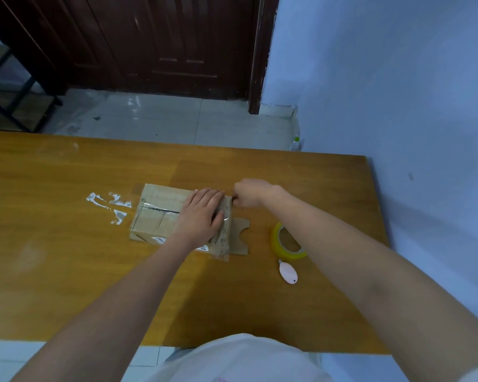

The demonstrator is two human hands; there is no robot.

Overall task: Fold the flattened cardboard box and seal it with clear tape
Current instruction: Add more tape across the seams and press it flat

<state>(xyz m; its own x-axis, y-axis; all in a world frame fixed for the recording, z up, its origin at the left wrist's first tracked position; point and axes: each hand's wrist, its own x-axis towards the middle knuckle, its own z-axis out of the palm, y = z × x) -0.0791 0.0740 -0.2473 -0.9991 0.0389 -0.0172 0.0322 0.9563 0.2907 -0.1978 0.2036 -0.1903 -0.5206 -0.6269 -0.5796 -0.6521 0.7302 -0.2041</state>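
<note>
We see a brown cardboard box (160,213) with glossy clear tape over its top and a small white label with dark print on its near side, sitting on an orange-brown wooden table (66,257) whose grain runs in faint streaks. Beside it lie a yellow-tinted tape roll (283,242), a pale pink cutter (288,273) with 1 dark dot, and whitish shiny tape scraps (109,206). Behind stand a dark reddish-brown door (163,42), a pale blue wall (384,78) and light grey-white floor tiles (177,117).
</note>
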